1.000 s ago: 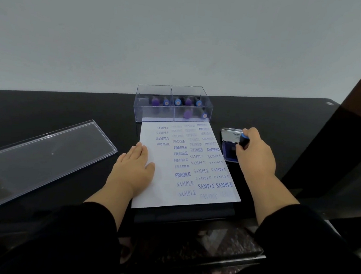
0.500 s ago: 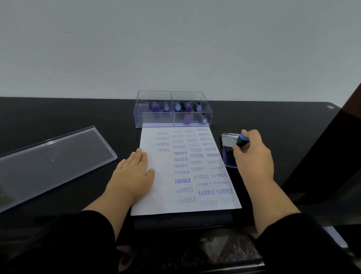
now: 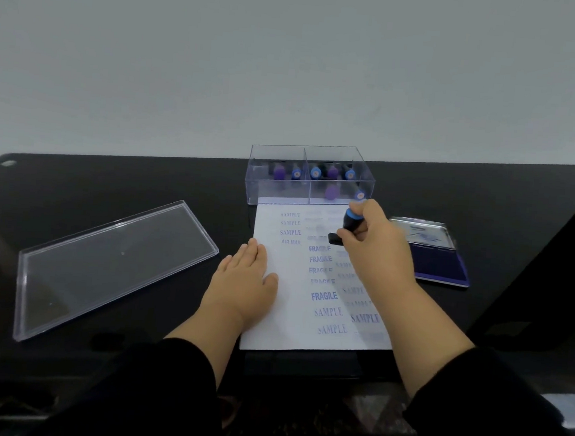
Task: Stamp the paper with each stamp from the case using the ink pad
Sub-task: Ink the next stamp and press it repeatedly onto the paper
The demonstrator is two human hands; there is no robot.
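Paper point(image 3: 290, 335) stamped in blue: SAMPLE several times, AIR MAIL, FRAGILE repeated down the middle. Ink pad point(image 3: 428, 242) lid text unreadable.

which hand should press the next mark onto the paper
Right. The right hand already has a grip on the stamp above the paper, beside the ink pad. The left hand lies flat, pinning the sheet.

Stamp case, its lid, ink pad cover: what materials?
Stamp case: clear rigid plastic by the look, glossy; the stamps show through its walls.
Lid: same clear plastic, apparently; the dark table shows through and its edges catch light.
Ink pad cover: shiny silver, probably metal or metallised plastic; cannot tell which.
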